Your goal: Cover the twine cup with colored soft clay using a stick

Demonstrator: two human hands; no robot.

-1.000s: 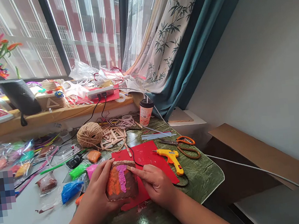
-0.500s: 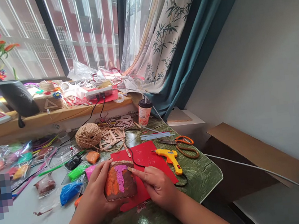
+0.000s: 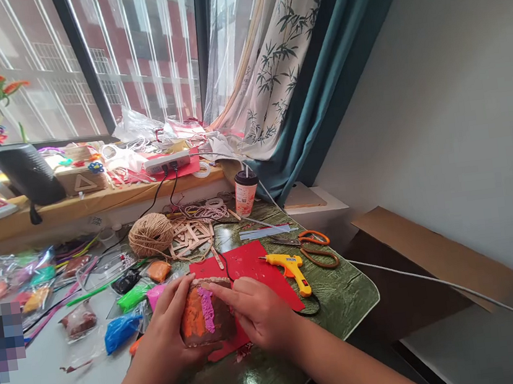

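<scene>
A round brown pot (image 3: 224, 327) with a braided rim is in front of me, tilted slightly. Orange clay (image 3: 193, 315) covers part of its side, and a rough strip of purple clay (image 3: 207, 310) runs down beside it. My left hand (image 3: 170, 327) is wrapped round the pot's left side. On the right, my right hand (image 3: 259, 310) has its index finger stretched out, its tip on the purple clay just below the rim. The other right fingers are bent and partly hidden. Beneath the pot lies a red sheet (image 3: 246, 262).
Right of the pot are a yellow glue gun (image 3: 289, 269), scissors (image 3: 317, 247) and clear glue sticks (image 3: 265, 232). Behind stand a twine ball (image 3: 151, 235), wooden sticks (image 3: 191, 234) and a lidded cup (image 3: 246, 193). Bagged clay, including a blue pack (image 3: 121, 332), lies left.
My right index finger has moved left along the rim, onto the top of the purple clay. The purple strip looks narrower at its top. My left hand still holds the pot.
</scene>
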